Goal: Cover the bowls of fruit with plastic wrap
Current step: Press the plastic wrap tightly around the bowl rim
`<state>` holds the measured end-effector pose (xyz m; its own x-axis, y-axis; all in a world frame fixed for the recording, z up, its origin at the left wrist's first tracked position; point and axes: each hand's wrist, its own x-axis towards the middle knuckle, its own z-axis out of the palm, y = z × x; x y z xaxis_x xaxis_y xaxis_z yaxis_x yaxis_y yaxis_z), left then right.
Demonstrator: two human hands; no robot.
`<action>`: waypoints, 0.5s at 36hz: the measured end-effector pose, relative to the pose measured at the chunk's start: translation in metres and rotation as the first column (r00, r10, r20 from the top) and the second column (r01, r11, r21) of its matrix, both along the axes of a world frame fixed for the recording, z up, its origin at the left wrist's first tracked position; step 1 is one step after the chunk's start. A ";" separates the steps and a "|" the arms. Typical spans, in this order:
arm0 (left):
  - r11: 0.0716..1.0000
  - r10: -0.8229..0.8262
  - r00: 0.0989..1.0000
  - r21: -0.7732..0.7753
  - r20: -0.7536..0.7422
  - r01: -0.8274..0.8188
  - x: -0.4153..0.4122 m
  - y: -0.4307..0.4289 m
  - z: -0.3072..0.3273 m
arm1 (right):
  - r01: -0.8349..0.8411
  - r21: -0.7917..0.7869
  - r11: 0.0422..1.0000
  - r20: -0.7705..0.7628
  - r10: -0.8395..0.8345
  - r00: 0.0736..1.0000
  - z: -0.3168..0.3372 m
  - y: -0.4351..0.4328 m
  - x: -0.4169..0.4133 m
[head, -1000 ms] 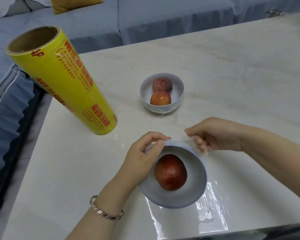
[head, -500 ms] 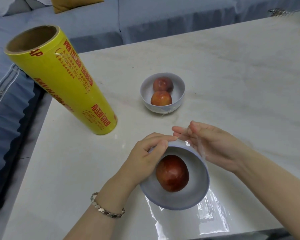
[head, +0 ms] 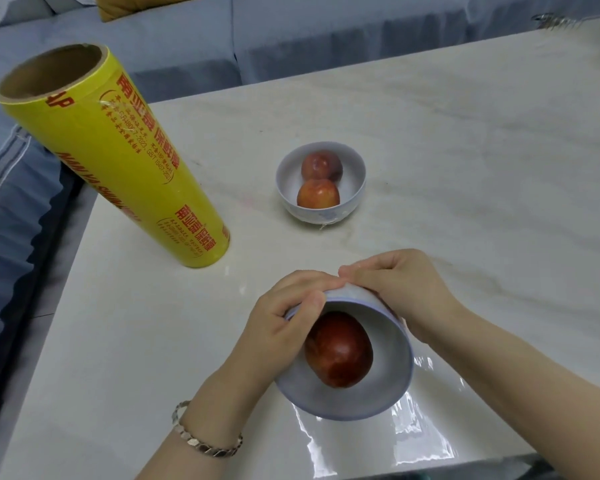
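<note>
Right hand [head: 399,289] now over near bowl [head: 368,400]

roll [head: 118,168] left, bowl [head: 321,188] behind bowl [head: 361,393]

A pale marble-patterned bench [head: 465,140]. Beyond its far edge, a blue-grey sofa [head: 291,39] with a mustard cushion [head: 136,5]. A blurred metallic object [head: 555,21] sits at the far right corner.

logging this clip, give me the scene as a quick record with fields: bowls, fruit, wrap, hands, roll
near bowl: tilted toward the camera, one red fruit inside
far bowl: upright, two fruits
plastic wrap: sheet on the table under the near bowl
left hand: on near bowl's far-left rim
right hand: on its far rim
roll: yellow, standing on end, left
</note>
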<state>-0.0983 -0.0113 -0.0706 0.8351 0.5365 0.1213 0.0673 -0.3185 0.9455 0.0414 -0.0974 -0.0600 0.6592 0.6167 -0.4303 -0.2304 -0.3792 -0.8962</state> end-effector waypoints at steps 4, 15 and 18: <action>1.000 0.026 1.000 -0.006 0.009 -0.026 -0.004 -0.001 -0.002 | -0.044 -0.051 0.998 -0.057 0.041 0.998 0.003 0.004 0.001; 0.997 0.057 0.998 0.050 -0.002 -0.057 -0.010 -0.004 -0.004 | -0.086 0.069 0.994 -0.596 0.110 0.795 0.002 -0.007 0.001; 0.997 0.022 0.999 0.068 0.049 -0.026 -0.008 -0.004 -0.004 | -0.127 0.159 0.979 -0.681 0.201 0.704 -0.001 -0.010 0.002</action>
<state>-0.1064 -0.0156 -0.0743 0.8144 0.5455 0.1982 0.0308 -0.3816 0.9238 0.0437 -0.1077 -0.0609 0.0852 0.7475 -0.6588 -0.7405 -0.3949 -0.5438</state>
